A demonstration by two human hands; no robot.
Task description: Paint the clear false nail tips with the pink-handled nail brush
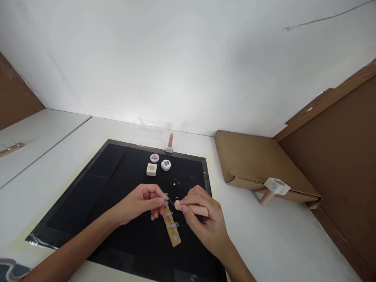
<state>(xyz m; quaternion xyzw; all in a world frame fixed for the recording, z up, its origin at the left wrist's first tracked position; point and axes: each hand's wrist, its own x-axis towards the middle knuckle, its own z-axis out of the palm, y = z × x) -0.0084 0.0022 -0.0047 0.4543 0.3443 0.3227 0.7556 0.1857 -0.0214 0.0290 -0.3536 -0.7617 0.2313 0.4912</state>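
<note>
My right hand (205, 219) is closed around the pink handle of a nail polish brush (194, 209), its dark tip pointing left. Between thumb and index finger, my left hand (148, 201) pinches a small translucent piece that looks like a nail tip (166, 196). The brush tip is close to this piece; whether they touch I cannot tell. Just below the hands, a yellowish-brown strip (173, 235) lies on the black mat, bearing several clear short holders (174, 225). The strip's upper end is partly hidden by my left hand.
Two round tins (166, 165) and a small whitish square container (151, 169) sit on the black mat (117, 184). A pink-capped polish bottle (169, 145) stands at its back edge. At right, another pink-capped bottle (276, 186) is by a cardboard box (258, 156). A clear tray (151, 124) is near the wall.
</note>
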